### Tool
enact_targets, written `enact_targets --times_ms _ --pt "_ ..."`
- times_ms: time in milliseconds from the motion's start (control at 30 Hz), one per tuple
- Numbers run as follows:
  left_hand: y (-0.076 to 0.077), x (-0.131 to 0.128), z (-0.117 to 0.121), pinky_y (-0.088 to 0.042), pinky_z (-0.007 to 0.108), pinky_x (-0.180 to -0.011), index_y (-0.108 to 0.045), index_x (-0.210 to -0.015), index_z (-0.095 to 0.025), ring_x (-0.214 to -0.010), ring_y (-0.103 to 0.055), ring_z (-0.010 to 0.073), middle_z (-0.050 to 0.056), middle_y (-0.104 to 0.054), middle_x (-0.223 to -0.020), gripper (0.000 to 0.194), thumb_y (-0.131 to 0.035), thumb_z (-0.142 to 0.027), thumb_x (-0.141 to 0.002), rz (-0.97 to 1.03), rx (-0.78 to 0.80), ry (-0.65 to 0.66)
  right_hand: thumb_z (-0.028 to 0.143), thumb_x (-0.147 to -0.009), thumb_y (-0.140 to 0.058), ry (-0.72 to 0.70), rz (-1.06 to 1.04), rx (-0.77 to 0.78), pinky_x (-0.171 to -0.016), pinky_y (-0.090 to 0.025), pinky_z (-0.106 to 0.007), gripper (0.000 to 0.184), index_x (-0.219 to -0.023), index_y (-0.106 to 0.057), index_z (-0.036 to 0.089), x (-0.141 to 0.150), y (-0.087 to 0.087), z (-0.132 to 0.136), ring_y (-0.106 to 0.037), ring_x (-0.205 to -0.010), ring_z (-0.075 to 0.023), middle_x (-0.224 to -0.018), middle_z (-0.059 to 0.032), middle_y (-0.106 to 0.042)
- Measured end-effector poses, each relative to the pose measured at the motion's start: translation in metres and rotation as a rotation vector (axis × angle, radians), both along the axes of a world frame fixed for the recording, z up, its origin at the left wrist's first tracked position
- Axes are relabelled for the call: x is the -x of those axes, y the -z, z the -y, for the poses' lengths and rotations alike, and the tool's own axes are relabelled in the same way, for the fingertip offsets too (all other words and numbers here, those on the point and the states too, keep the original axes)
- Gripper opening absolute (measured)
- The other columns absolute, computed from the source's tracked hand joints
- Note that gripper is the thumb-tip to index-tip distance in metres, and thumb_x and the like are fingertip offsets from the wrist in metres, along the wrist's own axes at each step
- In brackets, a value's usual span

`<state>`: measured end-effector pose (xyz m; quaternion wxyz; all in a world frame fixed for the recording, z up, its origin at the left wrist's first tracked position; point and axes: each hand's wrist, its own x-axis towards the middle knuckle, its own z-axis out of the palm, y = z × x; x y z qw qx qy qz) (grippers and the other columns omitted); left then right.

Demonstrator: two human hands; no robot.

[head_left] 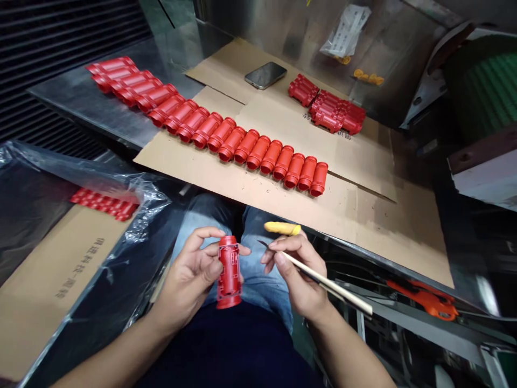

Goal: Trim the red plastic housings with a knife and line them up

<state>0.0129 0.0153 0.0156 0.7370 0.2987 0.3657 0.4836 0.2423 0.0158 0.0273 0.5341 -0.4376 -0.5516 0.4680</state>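
Observation:
In my left hand [197,269] I hold a red plastic cylinder [229,272] upright over my lap, with fingers and thumb wrapped around it. Dark outlines and small raised shapes mark its side. My right hand [299,272] grips a slim knife [327,283] with a long pale handle. Its short dark blade points left toward the cylinder but stays apart from it. A yellow finger cot [283,228] covers one finger of the right hand. Beyond the hands, a long row of red cylinders [234,144] lies side by side on the cardboard [355,215].
Farther back lie a phone [265,75], more red parts [339,110] and a clear bag [347,32] with orange pieces [368,77]. At the left is a plastic-lined box [52,264] with red parts [105,203]. Orange-handled scissors [428,302] sit below the table edge at right.

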Motion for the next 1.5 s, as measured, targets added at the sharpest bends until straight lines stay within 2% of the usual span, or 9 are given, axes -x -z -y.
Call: enact_targets --times_ms 67,200,300,400,467,533,667,867,1500 --pt "-0.001 0.004 -0.002 -0.066 0.028 -0.064 -0.076 -0.135 -0.027 -0.070 -0.081 0.0189 0.012 -0.085 -0.121 0.032 -0.082 -0.039 -0.106 0.029 0.100 0.087 0.037 -0.112 -0.075 -0.004 0.006 0.117 -0.055 -0.059 -0.025 0.016 -0.108 -0.081 0.023 -0.002 -0.004 -0.008 -0.069 -0.060 -0.0116 -0.091 -0.0028 -0.075" --pt "0.000 0.007 -0.005 -0.061 0.024 -0.061 -0.085 -0.134 -0.020 -0.065 -0.075 0.0159 0.014 -0.086 -0.111 0.037 -0.079 -0.045 -0.107 0.050 0.226 0.153 0.053 -0.094 -0.093 -0.227 -0.121 0.517 -0.041 -0.045 -0.019 0.037 -0.094 -0.080 0.019 0.004 -0.006 -0.019 -0.056 -0.045 -0.0071 -0.072 0.0035 -0.068" --pt "-0.001 0.006 -0.005 -0.065 0.029 -0.070 -0.088 -0.132 -0.015 -0.076 -0.075 0.0186 0.024 -0.081 -0.140 0.065 -0.082 -0.070 -0.099 0.124 0.218 0.093 0.058 -0.088 -0.097 -0.259 -0.166 0.661 -0.038 -0.040 -0.017 0.045 -0.089 -0.075 0.019 0.010 -0.003 -0.017 -0.056 -0.041 -0.0072 -0.065 0.0056 -0.067" --pt "-0.004 0.004 -0.006 -0.065 0.027 -0.076 -0.089 -0.131 -0.017 -0.078 -0.070 0.0155 0.022 -0.080 -0.144 0.064 -0.101 -0.059 -0.084 0.087 0.121 -0.087 0.056 -0.099 -0.088 -0.223 -0.047 0.509 -0.041 -0.045 -0.018 0.040 -0.087 -0.072 0.021 0.012 0.000 -0.010 -0.059 -0.044 -0.0087 -0.064 0.0062 -0.067" --pt "-0.005 0.001 -0.007 -0.061 0.021 -0.073 -0.090 -0.122 -0.021 -0.070 -0.064 0.0097 0.016 -0.087 -0.126 0.042 -0.105 -0.032 -0.084 0.019 0.097 -0.181 0.045 -0.105 -0.084 -0.184 0.153 0.220 -0.057 -0.060 -0.023 0.029 -0.090 -0.076 0.021 0.010 0.000 -0.005 -0.070 -0.061 -0.0131 -0.073 0.0021 -0.073" --pt "-0.005 0.000 -0.010 -0.059 0.018 -0.069 -0.091 -0.112 -0.020 -0.065 -0.060 0.0073 0.012 -0.087 -0.111 0.028 -0.102 -0.024 -0.086 0.002 0.102 -0.212 0.029 -0.106 -0.083 -0.100 0.334 -0.096 -0.079 -0.070 -0.031 0.009 -0.105 -0.083 0.020 0.007 -0.001 -0.002 -0.081 -0.087 -0.0195 -0.095 -0.0061 -0.084" --pt "-0.002 -0.001 -0.011 -0.058 0.018 -0.064 -0.090 -0.117 -0.021 -0.064 -0.062 0.0076 0.011 -0.087 -0.108 0.031 -0.100 -0.025 -0.088 0.013 0.113 -0.213 0.006 -0.106 -0.075 -0.053 0.342 -0.405 -0.101 -0.074 -0.039 0.042 -0.147 -0.076 0.016 0.002 0.001 0.003 -0.083 -0.124 -0.0273 -0.133 -0.0180 -0.084" --pt "-0.004 0.001 -0.005 -0.058 0.020 -0.062 -0.090 -0.114 -0.021 -0.067 -0.067 0.0101 0.012 -0.086 -0.112 0.028 -0.100 -0.023 -0.088 -0.056 0.046 -0.195 0.018 -0.109 -0.080 -0.013 0.302 -0.438 -0.089 -0.076 -0.037 0.036 -0.144 -0.082 0.025 0.009 0.011 0.007 -0.085 -0.102 -0.0233 -0.131 -0.0145 -0.082" --pt "-0.005 0.000 -0.003 -0.054 0.021 -0.061 -0.088 -0.111 -0.019 -0.063 -0.057 0.0078 0.012 -0.082 -0.109 0.028 -0.099 -0.027 -0.087 -0.033 0.093 -0.190 0.018 -0.110 -0.078 -0.025 0.291 -0.401 -0.089 -0.075 -0.039 0.028 -0.138 -0.080 0.022 0.013 0.000 0.008 -0.086 -0.107 -0.0246 -0.123 -0.0125 -0.087"
